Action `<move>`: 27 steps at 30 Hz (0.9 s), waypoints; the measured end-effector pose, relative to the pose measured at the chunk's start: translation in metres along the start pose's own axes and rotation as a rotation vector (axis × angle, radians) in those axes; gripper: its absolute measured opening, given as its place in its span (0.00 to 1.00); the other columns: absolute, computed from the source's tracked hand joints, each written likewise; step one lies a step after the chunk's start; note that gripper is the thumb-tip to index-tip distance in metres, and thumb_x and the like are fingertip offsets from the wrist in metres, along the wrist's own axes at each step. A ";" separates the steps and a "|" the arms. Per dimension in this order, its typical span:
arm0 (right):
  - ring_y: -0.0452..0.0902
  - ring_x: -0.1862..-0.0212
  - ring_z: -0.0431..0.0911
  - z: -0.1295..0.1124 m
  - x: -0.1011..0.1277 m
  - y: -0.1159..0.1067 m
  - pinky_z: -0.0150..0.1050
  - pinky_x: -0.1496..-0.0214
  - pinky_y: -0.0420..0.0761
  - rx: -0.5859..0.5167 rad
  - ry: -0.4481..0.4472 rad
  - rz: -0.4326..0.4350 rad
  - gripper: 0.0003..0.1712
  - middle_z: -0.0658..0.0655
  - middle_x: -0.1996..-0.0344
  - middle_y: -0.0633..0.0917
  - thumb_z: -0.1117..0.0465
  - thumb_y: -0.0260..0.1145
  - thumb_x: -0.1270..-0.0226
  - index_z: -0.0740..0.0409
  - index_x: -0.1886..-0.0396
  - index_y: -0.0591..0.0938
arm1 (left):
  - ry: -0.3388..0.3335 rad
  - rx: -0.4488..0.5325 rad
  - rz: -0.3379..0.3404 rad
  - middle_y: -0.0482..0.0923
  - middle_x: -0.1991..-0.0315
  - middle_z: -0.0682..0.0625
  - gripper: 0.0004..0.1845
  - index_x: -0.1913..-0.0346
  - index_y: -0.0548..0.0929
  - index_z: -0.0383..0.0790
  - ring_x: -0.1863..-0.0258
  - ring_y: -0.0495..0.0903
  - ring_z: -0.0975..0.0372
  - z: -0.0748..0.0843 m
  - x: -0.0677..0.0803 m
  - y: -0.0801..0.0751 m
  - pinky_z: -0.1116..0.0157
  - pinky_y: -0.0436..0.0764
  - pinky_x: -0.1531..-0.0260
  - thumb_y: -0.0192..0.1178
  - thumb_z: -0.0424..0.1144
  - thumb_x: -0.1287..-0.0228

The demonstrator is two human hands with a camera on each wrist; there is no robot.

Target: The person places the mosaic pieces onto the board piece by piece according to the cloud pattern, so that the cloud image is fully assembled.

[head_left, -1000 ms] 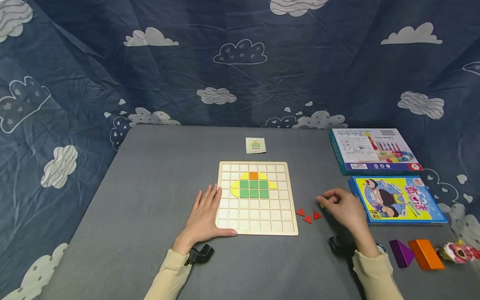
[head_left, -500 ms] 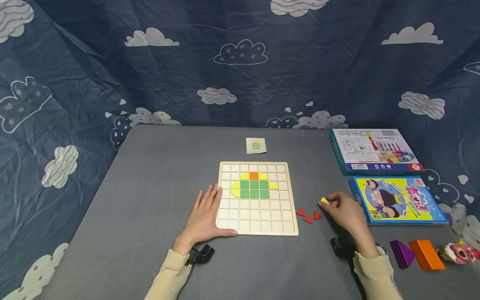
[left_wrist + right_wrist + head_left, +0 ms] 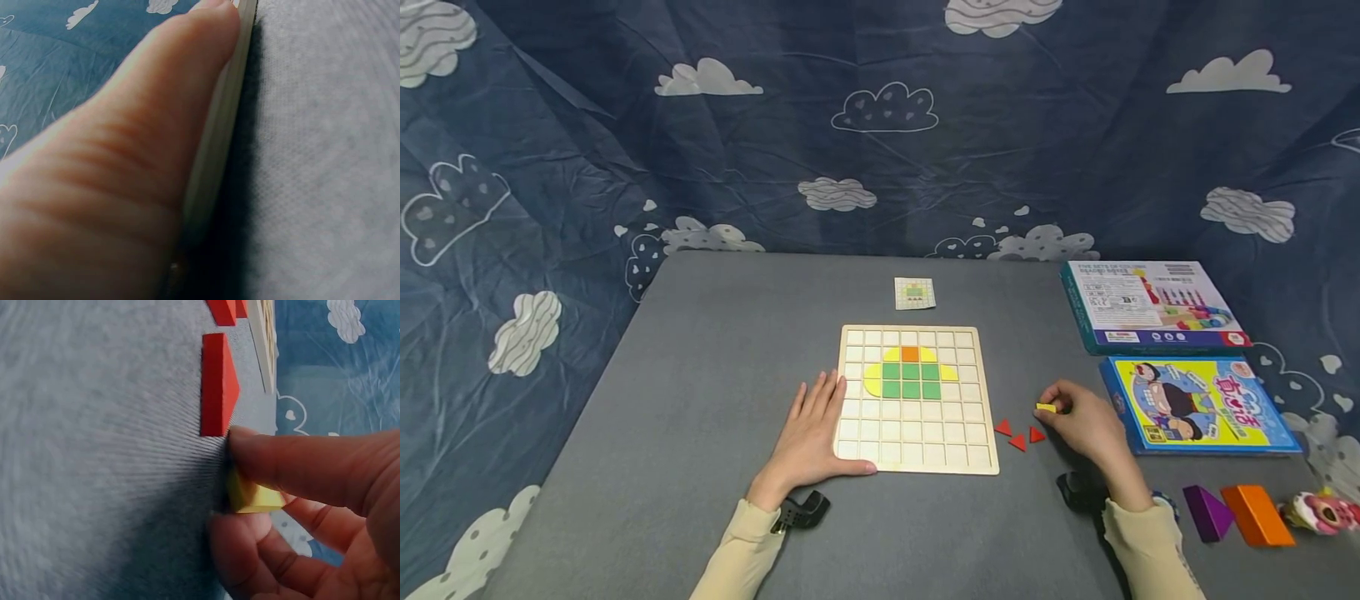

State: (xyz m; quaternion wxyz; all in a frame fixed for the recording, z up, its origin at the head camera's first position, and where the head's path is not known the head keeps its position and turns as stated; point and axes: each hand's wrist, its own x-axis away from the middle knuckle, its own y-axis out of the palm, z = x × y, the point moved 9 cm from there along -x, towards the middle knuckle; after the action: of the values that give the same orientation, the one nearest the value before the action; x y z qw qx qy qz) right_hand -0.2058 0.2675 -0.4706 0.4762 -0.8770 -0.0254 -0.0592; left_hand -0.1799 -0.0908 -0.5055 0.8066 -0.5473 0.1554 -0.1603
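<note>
A wooden grid board (image 3: 917, 454) lies on the grey table, with green, yellow and orange tiles set in its upper middle. My left hand (image 3: 811, 433) rests flat on the table against the board's left edge (image 3: 228, 119), thumb along its front corner. My right hand (image 3: 1086, 421) pinches a small yellow piece (image 3: 1046, 407) (image 3: 250, 495) between thumb and fingers, low over the table just right of three red triangles (image 3: 1017, 434) (image 3: 219, 384).
A small pattern card (image 3: 914, 293) lies beyond the board. Two boxes (image 3: 1153, 307) (image 3: 1198, 404) lie at the right. Purple (image 3: 1206, 512) and orange (image 3: 1257, 515) blocks and a pink toy (image 3: 1318, 510) sit at the near right. A cloud-print cloth hangs behind.
My right hand has turned the yellow piece in its fingertips, so it now shows, and stayed beside the red triangles. The left hand has not moved.
</note>
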 end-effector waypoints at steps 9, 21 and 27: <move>0.69 0.74 0.48 0.005 -0.001 -0.003 0.39 0.75 0.62 -0.022 0.032 0.057 0.15 0.53 0.76 0.77 0.58 0.74 0.45 0.63 0.65 0.80 | 0.001 0.009 0.000 0.38 0.25 0.42 0.70 0.25 0.42 0.35 0.27 0.34 0.54 0.000 -0.001 0.000 0.55 0.32 0.31 0.54 0.81 0.61; 0.68 0.78 0.45 -0.011 -0.003 -0.005 0.38 0.77 0.63 -0.031 -0.050 0.142 0.15 0.51 0.80 0.79 0.56 0.77 0.51 0.59 0.76 0.81 | 0.006 -0.009 0.007 0.38 0.25 0.41 0.70 0.25 0.43 0.35 0.27 0.35 0.54 0.000 0.000 -0.002 0.54 0.33 0.31 0.52 0.82 0.61; 0.71 0.82 0.43 -0.027 -0.004 -0.007 0.36 0.81 0.65 -0.053 -0.069 0.190 0.15 0.51 0.80 0.81 0.53 0.77 0.50 0.59 0.72 0.84 | 0.000 -0.006 0.008 0.39 0.25 0.42 0.70 0.25 0.43 0.35 0.27 0.35 0.54 0.000 0.000 -0.002 0.53 0.34 0.31 0.54 0.82 0.61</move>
State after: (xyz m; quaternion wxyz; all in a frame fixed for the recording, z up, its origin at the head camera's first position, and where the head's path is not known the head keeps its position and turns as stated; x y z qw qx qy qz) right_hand -0.2132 0.2489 -0.4505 0.4552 -0.8892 0.0432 0.0159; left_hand -0.1802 -0.0911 -0.5040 0.8056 -0.5490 0.1584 -0.1565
